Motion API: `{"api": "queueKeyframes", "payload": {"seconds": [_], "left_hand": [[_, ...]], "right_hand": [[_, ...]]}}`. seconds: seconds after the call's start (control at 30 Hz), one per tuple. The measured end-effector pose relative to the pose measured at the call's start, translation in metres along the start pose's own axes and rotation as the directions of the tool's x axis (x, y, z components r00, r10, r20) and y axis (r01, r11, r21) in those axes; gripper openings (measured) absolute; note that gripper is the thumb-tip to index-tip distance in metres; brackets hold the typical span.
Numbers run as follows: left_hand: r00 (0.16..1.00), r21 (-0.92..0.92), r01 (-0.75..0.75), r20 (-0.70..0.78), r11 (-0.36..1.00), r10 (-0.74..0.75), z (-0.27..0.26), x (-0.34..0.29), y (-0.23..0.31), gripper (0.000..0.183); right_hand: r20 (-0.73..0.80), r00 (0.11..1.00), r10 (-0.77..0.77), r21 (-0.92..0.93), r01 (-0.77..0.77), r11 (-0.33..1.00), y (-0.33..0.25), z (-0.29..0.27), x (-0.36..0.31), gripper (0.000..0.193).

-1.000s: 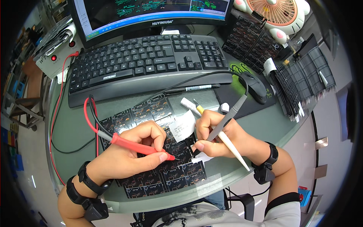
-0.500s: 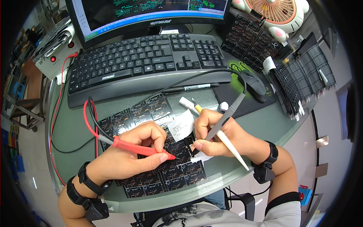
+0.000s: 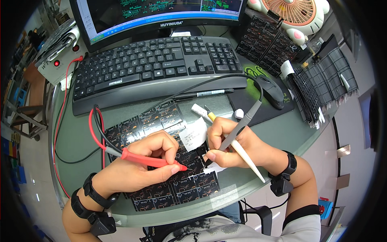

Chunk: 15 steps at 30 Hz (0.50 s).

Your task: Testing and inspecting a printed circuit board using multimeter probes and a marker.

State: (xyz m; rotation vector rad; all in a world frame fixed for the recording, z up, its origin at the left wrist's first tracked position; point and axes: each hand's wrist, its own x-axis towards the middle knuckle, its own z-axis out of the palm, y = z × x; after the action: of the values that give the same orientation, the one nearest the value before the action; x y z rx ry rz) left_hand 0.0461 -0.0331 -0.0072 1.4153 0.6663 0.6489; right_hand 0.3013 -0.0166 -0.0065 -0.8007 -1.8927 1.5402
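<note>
My left hand (image 3: 151, 161) is closed around a red test probe (image 3: 145, 159), its fine metal tip pointing right, over the black printed circuit boards (image 3: 161, 191). I cannot tell whether that tip touches the board. In my right hand (image 3: 238, 145) are a grey-and-black test probe (image 3: 241, 128), slanting down toward the same spot, and a white tapered pen-like tool (image 3: 246, 159) with a yellow band and dark tip. The lower end of the dark probe is partly hidden by my fingers. Between the hands, a white paper slip (image 3: 193, 135) rests on the boards.
Behind the boards stand a black keyboard (image 3: 141, 64) and a monitor (image 3: 165, 16). A mouse (image 3: 269, 92), a black marker (image 3: 203, 94) and a white cap (image 3: 239, 113) lie nearby. Stacked boards (image 3: 322, 86) and a fan (image 3: 296, 16) are at right. Probe leads (image 3: 66, 101) run to a box (image 3: 60, 62).
Hardly anything differs. Both hands keep their grips, with only a very slight shift of the probes.
</note>
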Motion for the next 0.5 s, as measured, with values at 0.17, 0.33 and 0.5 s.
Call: {"api": "queueKeyframes", "payload": {"seconds": [0.17,0.33,0.5], "left_hand": [[1.000,0.013,-0.002,-0.001,1.000,0.002,-0.0002,0.0005,0.0006,0.018],[1.000,0.059,-0.021,0.007,0.998,0.020,-0.0023,0.0008,-0.0005,0.018],[1.000,-0.032,0.011,-0.001,0.999,-0.012,-0.0028,0.0020,0.0009,0.020]], "right_hand": [[0.004,1.000,-0.006,-0.007,0.006,1.000,0.0004,-0.0005,0.0001,0.027],[0.005,1.000,0.006,0.001,-0.006,1.000,-0.0011,-0.0007,0.0013,0.026],[-0.012,1.000,0.019,0.042,-0.019,0.999,-0.0016,-0.0005,-0.0003,0.023]]}}
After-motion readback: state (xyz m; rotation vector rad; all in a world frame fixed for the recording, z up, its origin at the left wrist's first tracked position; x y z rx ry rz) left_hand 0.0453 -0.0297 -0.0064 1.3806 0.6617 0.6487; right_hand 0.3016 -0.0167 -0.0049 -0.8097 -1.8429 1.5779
